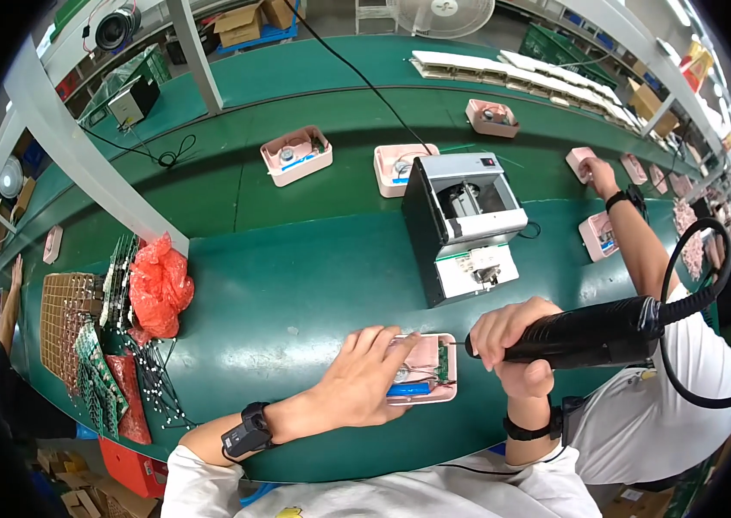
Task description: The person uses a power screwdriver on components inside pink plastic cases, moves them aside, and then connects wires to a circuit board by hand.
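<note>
On the green bench in front of me lies a small pink plastic case point(428, 345), its inside facing up. In it are a blue battery cell point(408, 389), thin wires and a narrow green circuit board point(443, 363) along the right wall. My left hand point(361, 371) grips the case from its left side, fingers over the rim and covering part of the inside. My right hand point(512, 338) is wrapped round a black electric screwdriver point(594, 333), held almost level. Its thin bit points left at the case's right wall by the board; whether it touches a screw is too small to tell.
A grey-and-black machine point(466, 216) stands just beyond the case. More pink cases point(296, 155) sit on the far green strip. Left are a red plastic bag point(161, 285), circuit boards point(99, 380) and wires. A co-worker's arm point(637, 233) reaches in at right.
</note>
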A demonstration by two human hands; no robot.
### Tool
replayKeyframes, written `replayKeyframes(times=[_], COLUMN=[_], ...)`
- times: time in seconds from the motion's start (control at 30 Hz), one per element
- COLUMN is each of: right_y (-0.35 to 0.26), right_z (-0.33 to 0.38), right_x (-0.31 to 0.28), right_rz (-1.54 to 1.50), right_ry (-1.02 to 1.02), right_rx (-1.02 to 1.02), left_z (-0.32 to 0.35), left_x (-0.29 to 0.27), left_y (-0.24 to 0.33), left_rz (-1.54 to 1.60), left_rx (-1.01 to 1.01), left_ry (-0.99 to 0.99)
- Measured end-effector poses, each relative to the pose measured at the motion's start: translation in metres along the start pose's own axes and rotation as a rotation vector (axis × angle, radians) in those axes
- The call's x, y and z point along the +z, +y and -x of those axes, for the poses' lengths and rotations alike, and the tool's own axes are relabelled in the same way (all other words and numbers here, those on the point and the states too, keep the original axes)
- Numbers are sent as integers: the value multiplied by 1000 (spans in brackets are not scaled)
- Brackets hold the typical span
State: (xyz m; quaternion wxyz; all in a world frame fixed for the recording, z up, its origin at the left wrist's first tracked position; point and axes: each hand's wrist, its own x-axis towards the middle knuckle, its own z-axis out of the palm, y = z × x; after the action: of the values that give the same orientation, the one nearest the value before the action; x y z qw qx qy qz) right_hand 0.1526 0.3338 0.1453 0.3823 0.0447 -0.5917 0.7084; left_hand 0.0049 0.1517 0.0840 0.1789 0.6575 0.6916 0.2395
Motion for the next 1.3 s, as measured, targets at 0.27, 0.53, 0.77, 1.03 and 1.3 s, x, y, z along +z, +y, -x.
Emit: replayKeyframes(times=[0.27, 0.53, 0.77, 1.03, 1.3], right_y=[31, 43, 43, 34, 42], right_z=[10, 17, 18, 15, 16], right_x=[6, 4, -1, 3, 4], right_rz=[35, 92, 115, 73, 97], right_ry=[79, 64, 41, 72, 108], right_rx=[111, 71, 75, 62, 123], left_z=[2, 2, 1, 4, 2], left_x=[1, 1, 3, 3, 3], left_y=[-2, -3, -1, -4, -4], left_rz=[-5, 18, 28, 32, 25], left_rx=[4, -5, -3, -1, -1], left_ry=[2, 1, -4, 5, 5])
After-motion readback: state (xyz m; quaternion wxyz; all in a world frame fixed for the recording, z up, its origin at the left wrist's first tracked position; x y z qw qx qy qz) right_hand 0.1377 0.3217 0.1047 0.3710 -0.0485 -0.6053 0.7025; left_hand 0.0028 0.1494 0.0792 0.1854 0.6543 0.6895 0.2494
